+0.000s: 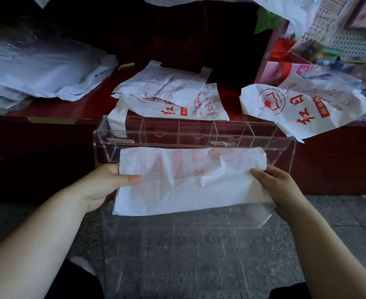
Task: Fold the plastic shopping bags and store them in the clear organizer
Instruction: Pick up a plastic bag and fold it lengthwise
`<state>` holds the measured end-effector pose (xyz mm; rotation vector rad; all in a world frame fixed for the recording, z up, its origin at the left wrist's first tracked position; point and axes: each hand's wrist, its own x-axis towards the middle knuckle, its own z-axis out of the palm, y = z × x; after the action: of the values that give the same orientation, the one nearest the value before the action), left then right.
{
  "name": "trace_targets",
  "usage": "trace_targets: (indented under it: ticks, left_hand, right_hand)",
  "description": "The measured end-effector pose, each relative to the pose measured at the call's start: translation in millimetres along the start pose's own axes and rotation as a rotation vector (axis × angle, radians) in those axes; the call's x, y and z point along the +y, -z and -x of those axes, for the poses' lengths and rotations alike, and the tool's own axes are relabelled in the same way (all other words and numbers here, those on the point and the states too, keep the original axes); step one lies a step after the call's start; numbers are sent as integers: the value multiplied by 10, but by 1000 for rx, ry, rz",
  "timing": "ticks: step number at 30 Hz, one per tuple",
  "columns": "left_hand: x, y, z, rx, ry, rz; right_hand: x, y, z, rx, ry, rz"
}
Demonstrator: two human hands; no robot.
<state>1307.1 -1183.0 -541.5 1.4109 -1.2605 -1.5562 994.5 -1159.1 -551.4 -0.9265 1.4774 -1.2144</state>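
Red counter (87,108) at 12; L hand (108,182) + R hand (281,186) pinching folded bag (188,186) ends taut over clear organizer (177,244), prob for flat drop-in.

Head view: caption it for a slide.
Left hand and right hand grip a white bag over the organizer.

This looks like a small shop, likely selling books or stationery. A long dark red counter surface (48,108) carries white plastic shopping bags printed with a red open-book emblem (302,108). At the counter's right end, a white perforated display board (354,43) stands behind a jumble of small colourful goods (328,53) and a pink tag marked 40 (302,69). At its left end lie clear-wrapped packs (33,67).
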Motion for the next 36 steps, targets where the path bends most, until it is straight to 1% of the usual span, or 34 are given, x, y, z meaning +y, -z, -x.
trace_targets:
  ticks: [1, 4, 8, 14, 18, 19, 21, 23, 24, 26, 27, 28, 30, 32, 33, 34, 36]
  left_hand:
    - [-7, -5, -20, 34, 4, -13]
    - [-13, 19, -46, 67, 32, 32]
    - [6, 44, -43, 63, 6, 96]
    - [44, 105, -13, 52, -19, 221]
    - [68, 195, 19, -30, -83, 293]
    - [49, 227, 13, -27, -80, 293]
    - [9, 267, -29, 4, -96, 368]
    - [22, 264, -28, -34, -109, 433]
    - [51, 242, -9, -36, -112, 464]
    - [98, 225, 10, -27, -93, 491]
    - [131, 208, 28, -20, -67, 478]
    - [137, 201, 34, 0, -53, 413]
    - [118, 178, 19, 64, -54, 254]
    - [79, 174, 0, 121, -89, 140]
    - [78, 171, 8, 137, -85, 102]
    - [80, 174, 21, 135, -88, 83]
    - [105, 188, 38, 163, -96, 81]
  right_hand:
    - [10, 11, -1, -8, -2, 0]
    - [14, 27, 12, -38, -25, -16]
    - [-2, 60, 25, -133, -67, -108]
    - [-26, 68, 70, -282, -94, -159]
    - [-46, 35, 106, -307, -40, -168]
    - [-60, 22, 117, -311, -25, -154]
    - [-21, 43, 86, -294, -24, -101]
    - [-3, 70, 63, -274, -10, -92]
    - [5, 83, 41, -285, -7, -109]
    - [0, 85, 59, -254, 12, -103]
    - [-22, 75, 83, -249, 8, -90]
    - [-16, 76, 68, -248, 20, -47]
    - [-31, 76, 56, -195, 91, 69]
    - [-6, 41, 44, -172, 62, 28]
    - [-7, 20, 63, -155, 56, 82]
    - [-2, -2, 76, -186, 54, 134]
    - [20, 1, 71, -192, 54, 149]
